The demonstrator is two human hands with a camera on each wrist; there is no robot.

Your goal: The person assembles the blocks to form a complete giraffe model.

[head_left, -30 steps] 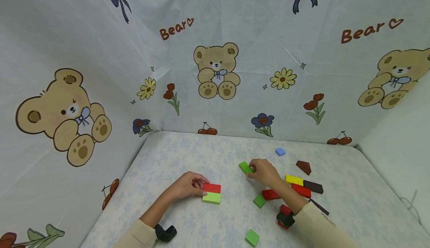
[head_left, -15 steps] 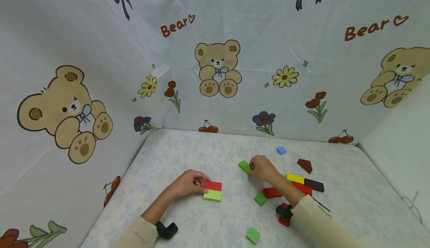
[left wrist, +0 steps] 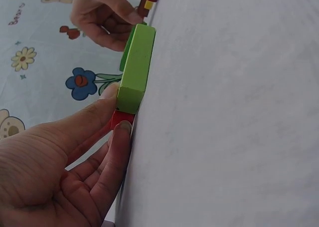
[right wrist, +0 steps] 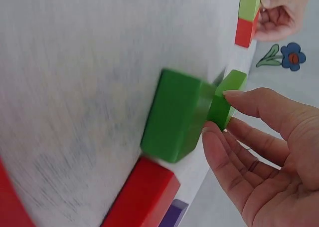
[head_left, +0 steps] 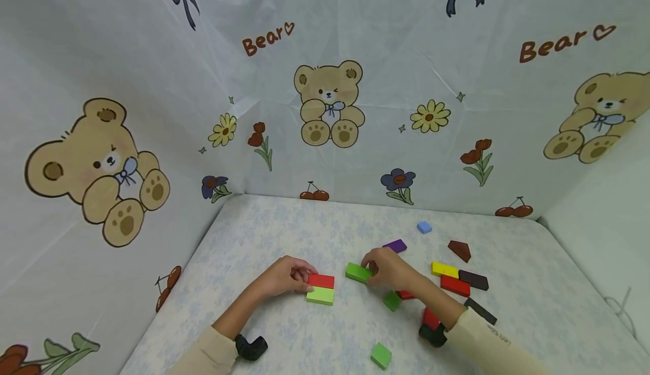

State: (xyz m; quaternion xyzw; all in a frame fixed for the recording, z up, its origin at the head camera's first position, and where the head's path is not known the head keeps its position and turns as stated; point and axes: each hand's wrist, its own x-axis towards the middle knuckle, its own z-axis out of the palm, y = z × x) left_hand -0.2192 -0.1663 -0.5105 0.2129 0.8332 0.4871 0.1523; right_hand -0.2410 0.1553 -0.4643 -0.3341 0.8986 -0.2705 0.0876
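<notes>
My left hand (head_left: 286, 276) holds the left end of a red block (head_left: 322, 281), its thumb near the corner of a lime-green block (head_left: 320, 296). Those two blocks lie side by side, long edges together; in the left wrist view the lime-green block (left wrist: 137, 67) covers much of the red one. My right hand (head_left: 390, 268) pinches the right end of a green block (head_left: 358, 273) between thumb and fingers, a short way right of the pair. The right wrist view shows this green block (right wrist: 229, 98) at the fingertips, partly behind a darker green block (right wrist: 174, 114).
Beyond my right hand lie a purple block (head_left: 396, 246), a small blue block (head_left: 424, 227) and a brown block (head_left: 459, 251). Yellow (head_left: 444, 269), red (head_left: 455, 285) and black (head_left: 473, 279) blocks sit to the right. A green square block (head_left: 381, 356) lies nearest me.
My right hand has brought the green block left and towards me, turning it closer to level with the red and lime-green pair. The purple block has come into view. My left hand stays put.
</notes>
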